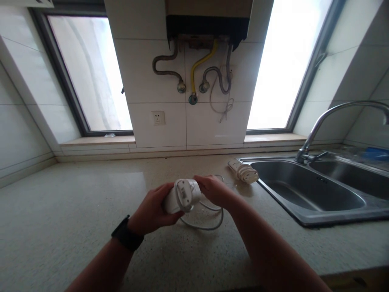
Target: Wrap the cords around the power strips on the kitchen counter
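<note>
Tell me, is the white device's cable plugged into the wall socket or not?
Not plugged in. The wall socket is empty, and the grey cable lies looped on the countertop beside the white device.

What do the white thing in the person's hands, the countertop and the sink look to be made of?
The white device held in the left hand looks like smooth moulded plastic, matt with a slight sheen; its grey cord seems rubbery. The countertop looks like polished speckled stone or composite: fine flecks and window glare. The sink appears to be brushed stainless steel, grey with soft reflections.
</note>
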### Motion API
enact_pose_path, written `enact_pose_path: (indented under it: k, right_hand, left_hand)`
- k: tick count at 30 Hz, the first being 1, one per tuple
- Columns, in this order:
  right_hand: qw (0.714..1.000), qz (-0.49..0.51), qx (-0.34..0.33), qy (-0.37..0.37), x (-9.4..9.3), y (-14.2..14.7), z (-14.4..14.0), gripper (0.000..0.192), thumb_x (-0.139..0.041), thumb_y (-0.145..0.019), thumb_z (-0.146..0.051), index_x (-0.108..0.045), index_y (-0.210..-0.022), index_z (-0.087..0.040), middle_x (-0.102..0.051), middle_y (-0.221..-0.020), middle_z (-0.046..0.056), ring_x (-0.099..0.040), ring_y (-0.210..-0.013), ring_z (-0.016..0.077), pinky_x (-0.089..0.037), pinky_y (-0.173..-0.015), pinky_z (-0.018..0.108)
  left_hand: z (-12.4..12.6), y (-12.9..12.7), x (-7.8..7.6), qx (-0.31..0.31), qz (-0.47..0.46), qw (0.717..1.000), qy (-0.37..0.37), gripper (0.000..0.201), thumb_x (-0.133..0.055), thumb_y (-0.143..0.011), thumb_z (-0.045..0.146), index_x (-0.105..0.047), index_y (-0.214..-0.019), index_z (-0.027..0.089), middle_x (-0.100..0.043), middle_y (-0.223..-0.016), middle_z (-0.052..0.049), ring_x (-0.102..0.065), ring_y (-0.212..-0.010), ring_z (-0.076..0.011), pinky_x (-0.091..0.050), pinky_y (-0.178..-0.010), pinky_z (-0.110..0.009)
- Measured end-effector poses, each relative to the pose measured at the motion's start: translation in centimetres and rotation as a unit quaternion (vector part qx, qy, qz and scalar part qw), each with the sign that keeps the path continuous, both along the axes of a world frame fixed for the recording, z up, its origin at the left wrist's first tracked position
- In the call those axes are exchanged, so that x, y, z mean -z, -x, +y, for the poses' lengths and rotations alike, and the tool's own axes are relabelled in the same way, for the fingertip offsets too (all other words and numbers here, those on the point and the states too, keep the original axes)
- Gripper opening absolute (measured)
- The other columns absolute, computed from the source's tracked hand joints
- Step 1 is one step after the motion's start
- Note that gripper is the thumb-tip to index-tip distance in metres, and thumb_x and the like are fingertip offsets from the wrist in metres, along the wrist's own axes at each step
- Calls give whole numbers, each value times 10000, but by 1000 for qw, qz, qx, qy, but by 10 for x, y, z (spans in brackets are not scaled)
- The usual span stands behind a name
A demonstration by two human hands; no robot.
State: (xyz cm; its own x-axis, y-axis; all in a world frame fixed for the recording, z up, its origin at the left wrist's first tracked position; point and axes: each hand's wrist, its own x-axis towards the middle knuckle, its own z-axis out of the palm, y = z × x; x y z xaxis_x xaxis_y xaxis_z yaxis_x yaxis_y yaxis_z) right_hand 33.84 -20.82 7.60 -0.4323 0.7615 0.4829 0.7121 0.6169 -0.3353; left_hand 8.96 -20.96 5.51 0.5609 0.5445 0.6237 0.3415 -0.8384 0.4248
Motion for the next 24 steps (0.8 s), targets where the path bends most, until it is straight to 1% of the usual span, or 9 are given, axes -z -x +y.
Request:
enact_pose_path:
  k: [2, 4, 6, 9, 13, 16, 20, 24]
  right_hand:
    - [999, -28, 39, 18, 2, 1, 2, 199, -491, -991, -299, -657, -982, -189, -669, -799, 18, -562, -681, 105, -329, -644, 208]
    - [995, -55, 72, 29, 4, 4, 5, 209, -472, -1000, -321, -645, -996, -204, -680, -816, 25, -577, -690, 115, -318, -635, 215]
    - [991, -87, 103, 29, 6, 7, 6, 221, -447, -1010, -330, -631, -997, -208, -688, -838, 35, -594, -708, 126, -304, -627, 225]
    - [980, -145, 135, 21, 9, 10, 5, 235, -420, -1020, -336, -613, -1009, -201, -694, -856, 52, -624, -735, 147, -278, -610, 249]
    - [967, -217, 129, 16, 12, 15, 0, 244, -397, -1033, -331, -590, -1020, -183, -688, -807, 62, -653, -718, 163, -266, -580, 270]
    - [956, -265, 123, -28, 10, 20, -7, 238, -432, -1023, -349, -597, -999, -180, -697, -804, 62, -665, -690, 188, -266, -555, 277]
    - [948, -292, 90, -94, 1, 23, -18, 200, -518, -992, -335, -610, -917, -175, -702, -851, 45, -663, -708, 199, -299, -557, 287]
    - [940, -308, 36, -141, -7, 22, -25, 180, -555, -980, -295, -613, -871, -165, -676, -825, 45, -621, -723, 173, -315, -576, 291]
  left_hand:
    - [6, 1, 2, -39, -47, 998, 9, 533, -708, -799, 423, -536, -1246, 189, -649, -1129, -103, -610, -965, -221, -499, -843, -346]
    - [12, 2, 3, -84, -74, 993, 27, 449, -674, -834, 436, -561, -1180, 173, -658, -1053, -84, -599, -899, -198, -489, -798, -325]
    - [18, 1, 3, -132, -83, 987, 49, 416, -653, -849, 467, -575, -1131, 173, -659, -990, -61, -587, -853, -185, -472, -755, -306]
    - [25, 2, 3, -198, -76, 974, 81, 433, -632, -849, 529, -589, -1103, 181, -660, -942, -44, -585, -820, -187, -449, -711, -295]
    - [33, 8, 5, -264, -49, 959, 89, 453, -582, -865, 580, -600, -1115, 201, -674, -943, -49, -608, -825, -204, -435, -706, -302]
    - [36, 13, 8, -298, 17, 952, 63, 459, -587, -851, 590, -602, -1131, 226, -683, -985, -59, -629, -866, -231, -429, -717, -319]
    - [35, 11, 10, -313, 100, 943, 44, 509, -600, -830, 589, -587, -1196, 236, -684, -1067, -90, -652, -891, -258, -431, -709, -333]
    - [28, 2, 9, -305, 145, 940, 37, 455, -613, -815, 552, -603, -1144, 238, -692, -1024, -91, -666, -862, -266, -431, -700, -338]
